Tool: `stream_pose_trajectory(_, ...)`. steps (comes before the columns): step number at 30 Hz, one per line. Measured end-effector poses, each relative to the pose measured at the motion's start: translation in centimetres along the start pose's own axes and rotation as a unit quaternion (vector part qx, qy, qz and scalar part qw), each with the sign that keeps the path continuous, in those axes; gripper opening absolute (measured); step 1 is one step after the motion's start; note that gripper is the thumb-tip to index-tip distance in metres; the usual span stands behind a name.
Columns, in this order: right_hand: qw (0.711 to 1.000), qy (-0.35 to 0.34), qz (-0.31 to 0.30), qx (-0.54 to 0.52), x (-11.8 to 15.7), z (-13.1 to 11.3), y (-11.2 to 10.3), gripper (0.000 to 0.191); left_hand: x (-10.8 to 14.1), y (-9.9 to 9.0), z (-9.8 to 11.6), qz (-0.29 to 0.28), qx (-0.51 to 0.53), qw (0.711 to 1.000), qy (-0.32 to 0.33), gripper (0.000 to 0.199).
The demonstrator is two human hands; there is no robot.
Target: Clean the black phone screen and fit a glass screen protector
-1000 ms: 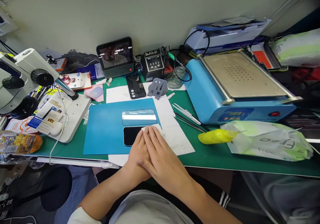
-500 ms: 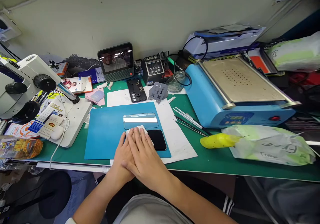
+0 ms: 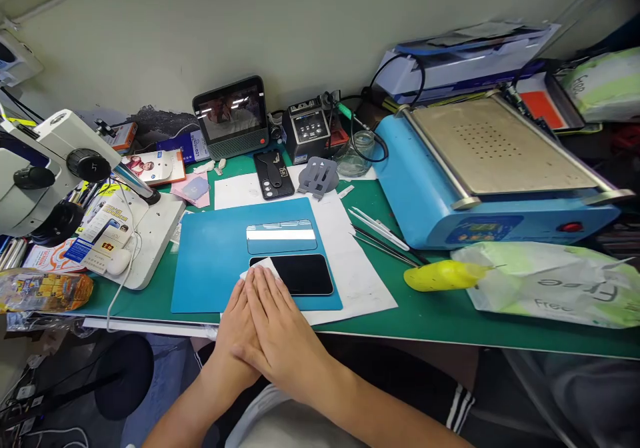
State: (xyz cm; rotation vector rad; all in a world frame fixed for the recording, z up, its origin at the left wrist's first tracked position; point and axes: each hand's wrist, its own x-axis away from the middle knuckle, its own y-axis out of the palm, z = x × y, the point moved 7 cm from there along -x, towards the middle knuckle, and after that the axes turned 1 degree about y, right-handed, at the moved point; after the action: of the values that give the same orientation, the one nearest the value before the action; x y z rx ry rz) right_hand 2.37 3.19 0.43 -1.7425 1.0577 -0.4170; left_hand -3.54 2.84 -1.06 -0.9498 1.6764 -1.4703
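Observation:
A phone [image 3: 310, 276] with a black screen lies face up on the blue mat [image 3: 210, 255]. Over its left end is a white wipe [image 3: 267, 266], pressed down by both hands. My left hand [image 3: 237, 341] is underneath, its fingers on the wipe and partly covered. Across it lies my right hand [image 3: 283, 328], fingers stretched flat and side by side. Just behind the phone rests a clear glass screen sheet [image 3: 281, 235] with a white band across it. The palms hide the phone's near left corner.
A microscope [image 3: 85, 161] stands at left, a blue heating plate machine [image 3: 430, 195] at right. Tweezers [image 3: 383, 231], a yellow bottle [image 3: 443, 276] and a wipes pack [image 3: 545, 288] lie right of the mat. Behind are a display [image 3: 233, 120], a black phone part [image 3: 273, 175] and a glass jar [image 3: 356, 158].
Both hands and the wipe have slid left and nearer to me along the phone, so more of its black screen shows. The view has shifted slightly.

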Motion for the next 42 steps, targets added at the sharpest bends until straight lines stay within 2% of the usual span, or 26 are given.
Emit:
stream_pose_trajectory(4, 0.999, 0.016, 0.022, 0.027, 1.3, 1.8, -0.9, 0.100, -1.9, -0.2, 1.8, -0.004, 0.033, 0.999, 0.010, 0.071)
stream_pose_trajectory(11, 0.992, 0.054, 0.060, 0.100, 4.4, 6.3, -2.7, 0.097, -6.2, 0.6, 6.7, -0.004, 0.008, 0.998, 0.058, 0.071)
stream_pose_trajectory(16, 0.992, 0.062, 0.046, 0.099, 4.2, 8.5, -3.2, 0.095, -8.3, 0.9, 7.5, -0.017, 0.021, 0.998, 0.061, 0.076)
stream_pose_trajectory(22, 0.994, 0.055, 0.039, 0.082, 3.4, 8.1, -2.9, 0.098, -7.9, 0.7, 6.6, -0.017, 0.033, 0.996, 0.079, 0.080)
stream_pose_trajectory(35, 0.996, -0.002, 0.002, 0.086, -0.8, 2.6, 0.6, 0.099, -3.4, 0.6, 0.3, -0.008, 0.052, 0.999, 0.009, 0.073)
stream_pose_trajectory(42, 0.998, -0.021, -0.030, 0.059, -1.2, 0.5, 1.1, 0.097, -1.4, 0.7, -0.9, -0.016, 0.053, 0.998, -0.011, 0.074)
